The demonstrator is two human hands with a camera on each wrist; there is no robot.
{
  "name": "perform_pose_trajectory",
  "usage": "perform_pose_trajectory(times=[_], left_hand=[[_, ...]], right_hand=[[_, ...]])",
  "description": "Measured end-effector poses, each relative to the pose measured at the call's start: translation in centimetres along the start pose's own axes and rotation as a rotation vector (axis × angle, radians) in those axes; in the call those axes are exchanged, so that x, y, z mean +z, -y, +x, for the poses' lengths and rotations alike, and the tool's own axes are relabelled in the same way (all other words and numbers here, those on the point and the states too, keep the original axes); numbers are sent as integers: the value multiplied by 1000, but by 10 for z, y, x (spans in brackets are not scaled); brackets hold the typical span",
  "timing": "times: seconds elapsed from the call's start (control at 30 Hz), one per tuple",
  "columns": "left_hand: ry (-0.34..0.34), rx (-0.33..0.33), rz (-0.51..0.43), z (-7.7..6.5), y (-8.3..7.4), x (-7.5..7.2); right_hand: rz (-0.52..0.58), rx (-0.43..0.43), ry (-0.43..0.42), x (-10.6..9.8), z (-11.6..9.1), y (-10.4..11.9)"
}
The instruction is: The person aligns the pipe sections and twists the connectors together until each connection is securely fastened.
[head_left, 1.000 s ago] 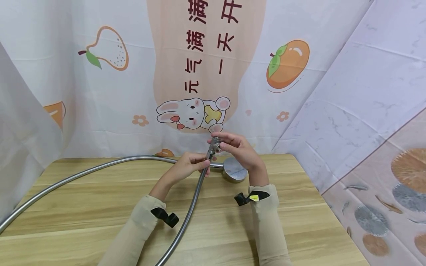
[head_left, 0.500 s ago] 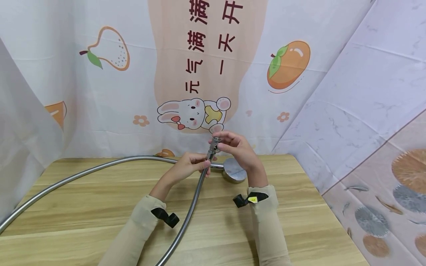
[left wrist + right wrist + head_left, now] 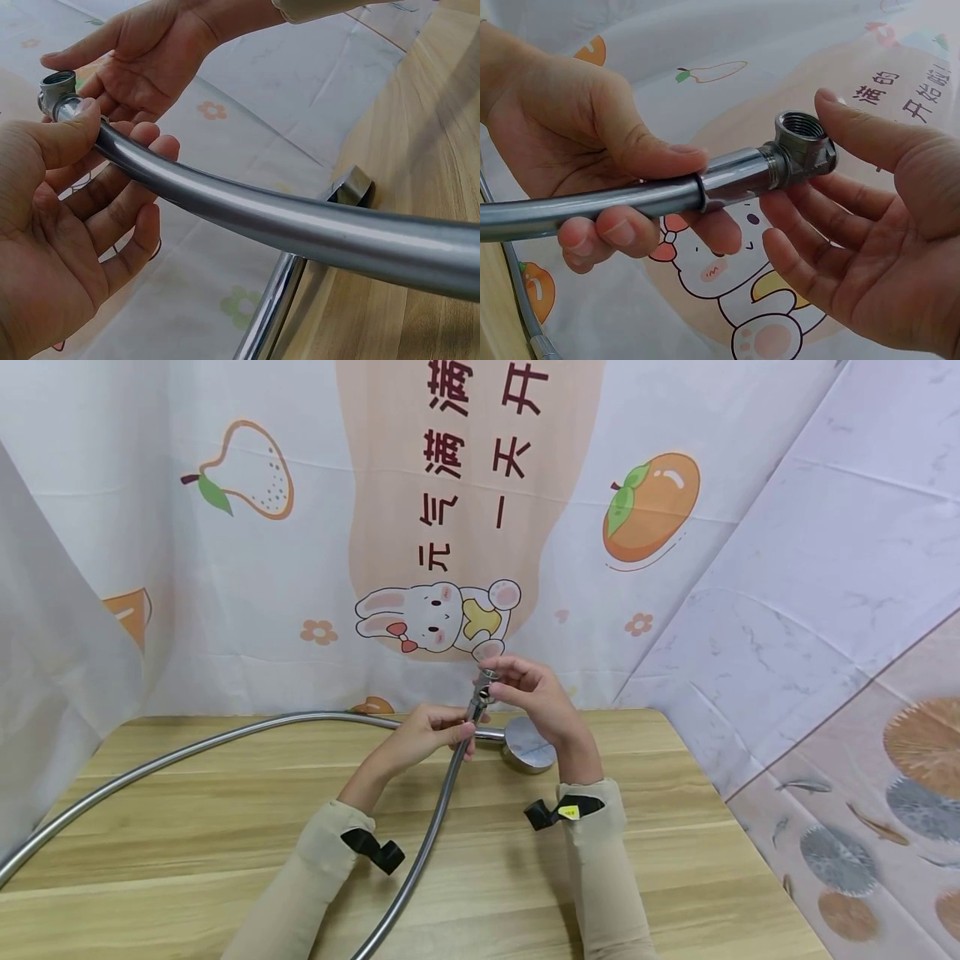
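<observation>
- Saw at far left a flexible metal shower hose (image 3: 225, 737), arching over the worktop (image 3: 187, 868) and passing behind the left hand (image 3: 423, 735).
- Nearer the middle, saw a raised hose length (image 3: 425, 843) climbing from the near edge; could not tell whether part of the same hose, with any link out of view.
- Found the left hand closed, thumb over and fingers under, around the joint of this length and its chrome end collar (image 3: 739, 178).
- Found the threaded tee fitting (image 3: 804, 156) at the collar's outer end, lifted above the worktop between the left hand and the right hand (image 3: 538, 693). Judged the step as turning the tee by hand on the collar; could not tell whether tightening or loosening. Judged the next move to call for a steady collar and a fresh, square pinch on the tee.
- Read the tee's long axis as continuing the hose end: tilted up and away, leaning slightly right, outer end toward the printed curtain (image 3: 285, 681), side mouth toward the head camera.
- Beyond, saw the round shower head (image 3: 529, 745) resting on the worktop, handle pointing left.
- Found the right hand loosely spread, thumb and fingertips at the tee without wrapping it; could not tell how firmly pressed.
</observation>
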State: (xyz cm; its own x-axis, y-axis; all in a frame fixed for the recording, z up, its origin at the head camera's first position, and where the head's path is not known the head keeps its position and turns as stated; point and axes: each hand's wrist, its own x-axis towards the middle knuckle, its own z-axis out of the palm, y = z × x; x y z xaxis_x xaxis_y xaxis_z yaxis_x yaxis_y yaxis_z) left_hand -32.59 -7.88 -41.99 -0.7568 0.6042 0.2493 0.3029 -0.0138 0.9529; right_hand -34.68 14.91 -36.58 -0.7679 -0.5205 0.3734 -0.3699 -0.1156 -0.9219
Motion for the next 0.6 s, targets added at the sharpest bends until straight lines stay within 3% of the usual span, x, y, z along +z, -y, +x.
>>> perform_pose_trajectory(times=[0.3,0.6], left_hand=[[8,20,22,0,0,-1],[10,7,7,-1,0,-1]], right_hand=[[19,-42,178,-12,-3,-2],[16,-36,134,-9,-2,-3]])
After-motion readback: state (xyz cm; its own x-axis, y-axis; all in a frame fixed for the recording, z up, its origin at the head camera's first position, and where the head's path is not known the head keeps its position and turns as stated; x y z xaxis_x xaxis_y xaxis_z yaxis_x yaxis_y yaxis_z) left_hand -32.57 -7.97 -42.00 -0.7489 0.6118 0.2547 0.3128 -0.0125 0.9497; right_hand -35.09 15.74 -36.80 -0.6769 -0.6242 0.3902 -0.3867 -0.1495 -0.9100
